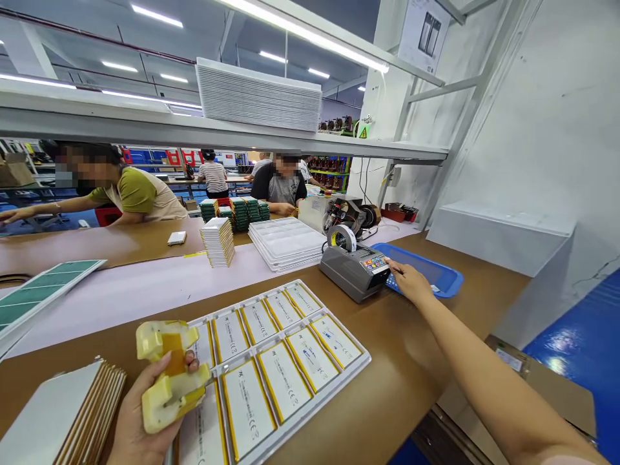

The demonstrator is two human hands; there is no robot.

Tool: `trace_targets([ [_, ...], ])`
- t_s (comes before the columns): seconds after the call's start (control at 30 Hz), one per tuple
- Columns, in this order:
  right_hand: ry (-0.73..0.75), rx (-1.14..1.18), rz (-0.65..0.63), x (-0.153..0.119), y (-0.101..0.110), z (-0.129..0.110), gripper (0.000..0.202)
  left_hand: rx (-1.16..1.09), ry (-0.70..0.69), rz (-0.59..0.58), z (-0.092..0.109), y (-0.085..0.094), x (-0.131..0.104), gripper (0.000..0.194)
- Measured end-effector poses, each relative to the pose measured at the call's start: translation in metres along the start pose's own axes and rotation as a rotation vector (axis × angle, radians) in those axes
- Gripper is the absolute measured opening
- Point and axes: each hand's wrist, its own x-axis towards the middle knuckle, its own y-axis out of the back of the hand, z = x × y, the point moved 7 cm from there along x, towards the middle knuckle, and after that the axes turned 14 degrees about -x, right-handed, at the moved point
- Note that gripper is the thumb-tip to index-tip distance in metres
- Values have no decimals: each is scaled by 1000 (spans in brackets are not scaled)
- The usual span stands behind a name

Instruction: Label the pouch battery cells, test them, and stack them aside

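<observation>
My left hand (154, 394) is wrapped round a yellow and whitish block-like holder (177, 397) with amber tape round its middle, held above the left end of a white tray (364, 359). Flat white battery packs (283, 374) with yellow edges lie in two rows in that tray. My right hand (405, 279) reaches to the front of a grey tape dispenser (353, 270), fingertips at its right edge by the coloured buttons. Whether those fingers pinch anything is too small to tell. A roll of tape (341, 238) sits on top of the dispenser.
A blue basket (453, 284) sits behind my right hand. Stacked white-faced packs (58, 410) stand at the lower left, near a green-and-white panel (46, 297). White trays (288, 242), a small pack stack (217, 242) and a machine (349, 216) are farther back. People work across the table.
</observation>
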Motion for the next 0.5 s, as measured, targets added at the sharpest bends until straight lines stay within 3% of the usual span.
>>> trace_targets([
  [0.13, 11, -37, -24, 2, 7, -6, 41, 28, -5, -8, -2, -3, -2, 21],
  [0.3, -104, 294, 6, -1, 16, -2, 32, 30, -8, -3, -2, 3, 2, 22],
  [0.37, -177, 444, 56, -13, 10, 1, 29, 10, -16, -6, 0, 6, 4, 22],
  [0.5, -340, 857, 61, -42, -26, -3, 40, -32, -22, 2, 3, 14, 6, 15],
])
